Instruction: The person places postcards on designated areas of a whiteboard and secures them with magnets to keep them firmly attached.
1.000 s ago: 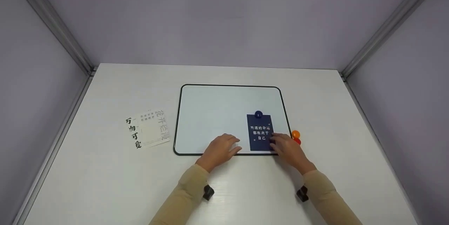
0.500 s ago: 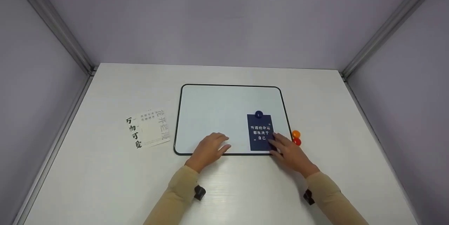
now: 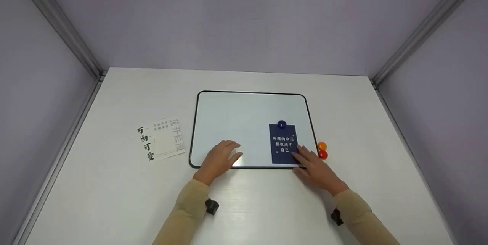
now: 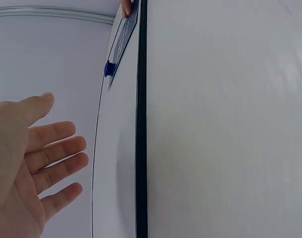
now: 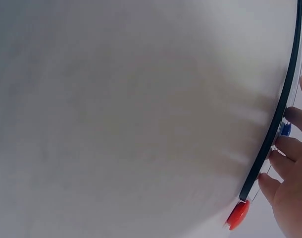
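A dark blue card (image 3: 282,144) with white characters lies on the right part of a black-framed whiteboard (image 3: 236,119). At its top edge sits a round blue magnet (image 3: 281,124), also seen side-on as a blue magnet (image 4: 109,69) in the left wrist view. My right hand (image 3: 316,168) rests with extended fingers at the card's lower right edge and the board's corner. Over the lower left of the board is my left hand (image 3: 218,160), its fingers relaxed and spread, holding nothing; the left wrist view shows the palm (image 4: 22,173) bare.
Just off the board's right edge, an orange magnet (image 3: 322,146) and a red magnet (image 3: 323,155) lie side by side on the white table (image 3: 251,207). Overlapping pale cards (image 3: 164,140) with dark characters lie left of the board. Grey walls enclose the table's back and sides.
My left hand has drifted left across the board's lower edge, away from the blue card. My right hand has shifted slightly right and down, its fingers still at the card's edge.
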Available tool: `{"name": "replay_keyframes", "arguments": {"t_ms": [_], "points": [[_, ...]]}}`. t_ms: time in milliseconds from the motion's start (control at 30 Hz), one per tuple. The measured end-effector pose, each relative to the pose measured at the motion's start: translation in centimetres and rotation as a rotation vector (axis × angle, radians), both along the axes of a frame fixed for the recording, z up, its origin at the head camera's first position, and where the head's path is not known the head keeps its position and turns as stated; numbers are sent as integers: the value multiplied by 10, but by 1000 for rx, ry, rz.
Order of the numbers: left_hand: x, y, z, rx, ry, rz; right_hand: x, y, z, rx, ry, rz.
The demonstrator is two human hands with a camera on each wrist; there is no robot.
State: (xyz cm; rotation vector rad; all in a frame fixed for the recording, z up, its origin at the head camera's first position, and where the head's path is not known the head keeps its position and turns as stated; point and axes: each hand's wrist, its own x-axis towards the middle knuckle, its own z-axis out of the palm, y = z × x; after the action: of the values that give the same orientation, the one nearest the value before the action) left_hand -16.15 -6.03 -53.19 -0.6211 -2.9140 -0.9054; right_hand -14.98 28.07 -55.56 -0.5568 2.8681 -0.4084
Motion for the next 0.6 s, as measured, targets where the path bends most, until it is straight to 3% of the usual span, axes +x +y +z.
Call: {"name": "replay_keyframes", "arguments": {"t_ms": [367, 600], "points": [[0, -18, 5, 28, -5, 87, 2, -2, 2, -24, -34, -26], [-1, -29, 7, 54, -50, 139, 4, -3, 2, -50, -49, -35]]}}
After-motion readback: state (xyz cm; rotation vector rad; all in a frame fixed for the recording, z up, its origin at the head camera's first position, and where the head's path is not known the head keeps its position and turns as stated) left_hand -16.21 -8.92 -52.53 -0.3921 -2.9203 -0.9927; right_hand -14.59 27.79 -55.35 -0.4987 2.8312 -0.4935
